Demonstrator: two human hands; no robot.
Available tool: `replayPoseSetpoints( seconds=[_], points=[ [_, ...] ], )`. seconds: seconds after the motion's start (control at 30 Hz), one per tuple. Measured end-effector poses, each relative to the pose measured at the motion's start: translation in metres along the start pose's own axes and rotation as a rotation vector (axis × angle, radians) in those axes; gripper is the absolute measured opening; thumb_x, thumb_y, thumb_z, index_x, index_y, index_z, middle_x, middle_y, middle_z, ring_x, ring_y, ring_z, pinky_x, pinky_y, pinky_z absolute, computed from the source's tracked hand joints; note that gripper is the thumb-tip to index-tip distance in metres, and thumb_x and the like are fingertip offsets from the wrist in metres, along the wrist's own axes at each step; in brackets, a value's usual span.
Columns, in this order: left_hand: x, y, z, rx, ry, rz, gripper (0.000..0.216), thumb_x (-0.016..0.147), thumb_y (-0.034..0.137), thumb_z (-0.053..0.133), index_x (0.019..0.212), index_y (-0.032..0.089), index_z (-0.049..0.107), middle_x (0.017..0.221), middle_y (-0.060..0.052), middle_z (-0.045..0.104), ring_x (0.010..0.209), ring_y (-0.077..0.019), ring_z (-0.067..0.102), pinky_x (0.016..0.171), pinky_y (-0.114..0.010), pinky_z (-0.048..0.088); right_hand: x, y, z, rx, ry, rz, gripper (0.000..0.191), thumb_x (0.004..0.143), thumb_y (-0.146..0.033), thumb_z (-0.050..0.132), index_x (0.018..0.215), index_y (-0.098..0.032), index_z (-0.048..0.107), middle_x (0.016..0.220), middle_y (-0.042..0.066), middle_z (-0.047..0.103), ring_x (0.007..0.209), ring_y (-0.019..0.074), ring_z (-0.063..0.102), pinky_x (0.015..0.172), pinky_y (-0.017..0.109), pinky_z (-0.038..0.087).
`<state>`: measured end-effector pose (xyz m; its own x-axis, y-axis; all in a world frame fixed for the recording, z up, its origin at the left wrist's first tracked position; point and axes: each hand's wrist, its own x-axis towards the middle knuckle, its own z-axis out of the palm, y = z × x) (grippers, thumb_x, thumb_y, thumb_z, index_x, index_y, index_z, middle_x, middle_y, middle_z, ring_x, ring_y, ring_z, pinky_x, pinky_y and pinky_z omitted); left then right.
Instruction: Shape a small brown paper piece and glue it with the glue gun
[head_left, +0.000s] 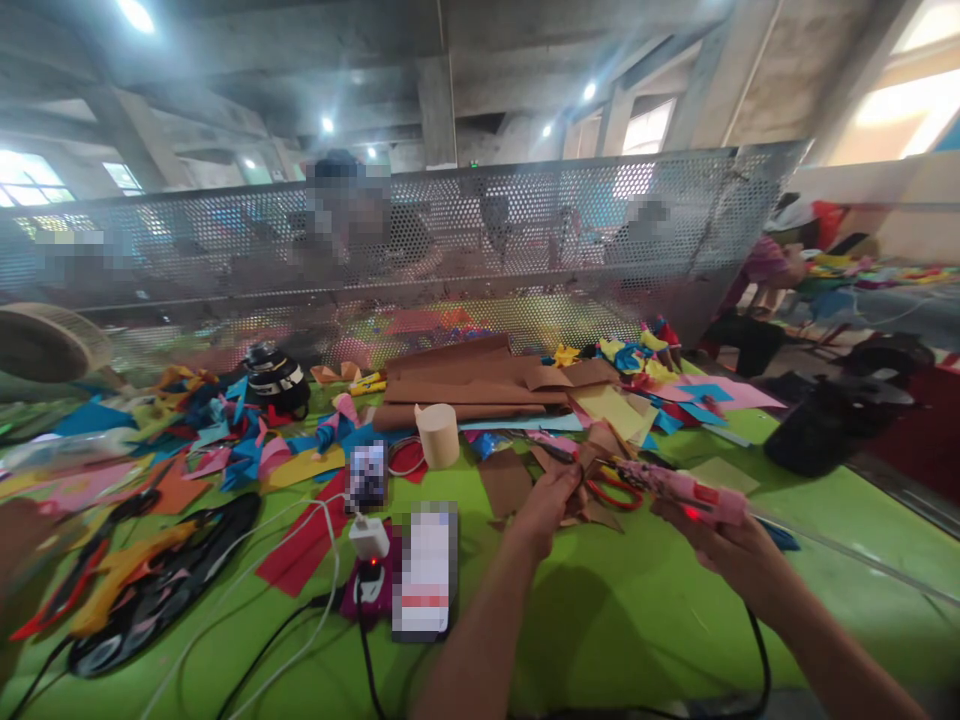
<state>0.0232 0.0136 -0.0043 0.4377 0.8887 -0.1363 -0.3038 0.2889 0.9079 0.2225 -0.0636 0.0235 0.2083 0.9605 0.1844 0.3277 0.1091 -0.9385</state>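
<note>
My right hand [694,530] is wrapped round a pink hot glue gun [705,492] with a red light on its body. Its nozzle points left, close to the brown paper piece [602,440] that my left hand [551,500] pinches. Behind and between the hands lie scissors with red-orange handles [619,492], partly hidden by the paper. A flat brown paper sheet [506,485] and smaller brown scraps lie on the green table [600,620] beside my left hand. The glue gun's black cord [761,650] hangs down past my right wrist.
Two phones [425,575] [367,475], a power strip [371,575] and loose cables lie left of my arm. A tape roll [438,436] stands before stacked brown paper [465,385]. Farther left is a yellow glue gun [135,570]; a perforated metal screen [487,240] closes the back.
</note>
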Motion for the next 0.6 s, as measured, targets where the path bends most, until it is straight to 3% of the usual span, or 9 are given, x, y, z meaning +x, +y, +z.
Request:
replayPoseSetpoints(
  seconds=[0.17, 0.37, 0.6],
  points=[
    [-0.0017, 0.0008, -0.0003, 0.004, 0.000, -0.022, 0.068, 0.056, 0.081, 0.077, 0.068, 0.019, 0.053, 0.059, 0.005, 0.047, 0.056, -0.0097, 0.037, 0.062, -0.028, 0.037, 0.0005, -0.0068, 0.0026, -0.015, 0.001, 0.003, 0.047, 0.069, -0.060, 0.079, 0.094, -0.022, 0.085, 0.089, 0.010, 0.083, 0.080, 0.0314, 0.076, 0.057, 0.032, 0.062],
    [-0.0018, 0.0019, -0.0001, 0.030, -0.021, -0.014, 0.072, 0.052, 0.087, 0.073, 0.064, 0.020, 0.052, 0.058, 0.004, 0.048, 0.055, -0.0106, 0.038, 0.060, -0.029, 0.038, 0.0011, -0.0052, -0.0008, -0.089, -0.017, -0.044, 0.047, 0.072, -0.064, 0.075, 0.093, -0.024, 0.085, 0.099, 0.010, 0.083, 0.095, 0.0353, 0.077, 0.084, 0.041, 0.064],
    [-0.0035, 0.0044, -0.0001, 0.037, -0.027, -0.027, 0.068, 0.057, 0.084, 0.074, 0.064, 0.019, 0.055, 0.056, 0.003, 0.048, 0.055, -0.0112, 0.041, 0.059, -0.028, 0.037, 0.0012, 0.0022, -0.0031, -0.140, 0.044, -0.043, 0.051, 0.070, -0.068, 0.073, 0.090, -0.023, 0.085, 0.096, 0.011, 0.083, 0.092, 0.0371, 0.078, 0.082, 0.044, 0.065]
  ],
)
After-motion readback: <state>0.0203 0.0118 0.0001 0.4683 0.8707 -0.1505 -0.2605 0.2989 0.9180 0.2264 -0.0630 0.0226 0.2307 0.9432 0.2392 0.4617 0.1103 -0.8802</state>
